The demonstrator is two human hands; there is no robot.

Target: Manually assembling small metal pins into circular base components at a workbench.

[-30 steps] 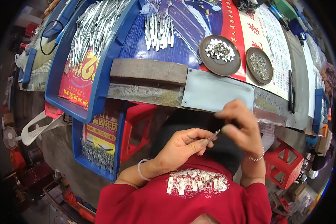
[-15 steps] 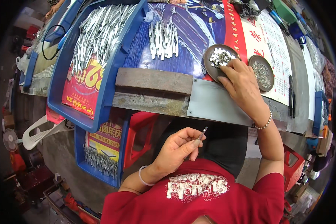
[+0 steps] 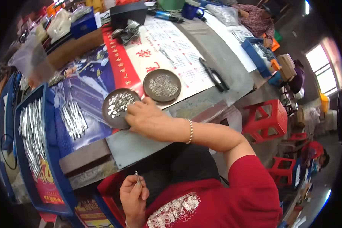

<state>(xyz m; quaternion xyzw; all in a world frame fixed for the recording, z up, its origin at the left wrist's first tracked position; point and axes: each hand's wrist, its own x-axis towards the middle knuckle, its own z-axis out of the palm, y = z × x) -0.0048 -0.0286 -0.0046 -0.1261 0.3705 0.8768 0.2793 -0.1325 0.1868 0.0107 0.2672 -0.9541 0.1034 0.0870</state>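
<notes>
My left hand, low in front of the bench edge, pinches a slim shiny metal piece that points upward. My right hand is at the right rim of a round brown dish of small shiny discs. Its fingers are curled together, and the fingertips are partly hidden, so I cannot make out what they hold. Just beyond this hand sits a second round dish, filled with small metal parts.
Slim metal strips lie in a bunch on the blue poster, left of the dishes. More fill a blue tray at far left. Black-handled pliers rest at right. A red stool stands beyond my right arm.
The view has swung to the right, so the bench appears turned and shifted left. My right hand stays by the disc dish, its fingers now nearer the right rim. My left hand still holds the metal piece.
</notes>
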